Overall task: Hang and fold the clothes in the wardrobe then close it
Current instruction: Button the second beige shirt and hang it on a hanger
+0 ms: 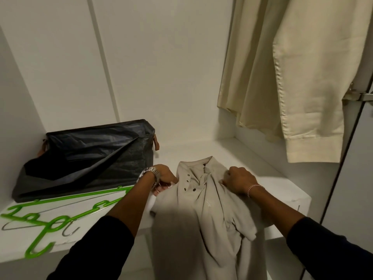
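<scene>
A beige polo shirt (198,201) lies collar-up on the white wardrobe shelf (278,184), its lower part hanging over the shelf's front edge. My left hand (164,179), with a metal watch on the wrist, grips the shirt's left shoulder edge. My right hand (238,180) pinches the fabric at the right shoulder, next to the collar. A cream shirt (282,77) hangs at the upper right inside the wardrobe.
A dark fabric storage bag (84,158) with brown tabs sits on the shelf at the left. In front of it lie green plastic hangers (50,217) and a thin metal wire hanger (68,232). A wardrobe door edge with a hinge (361,96) stands at the right.
</scene>
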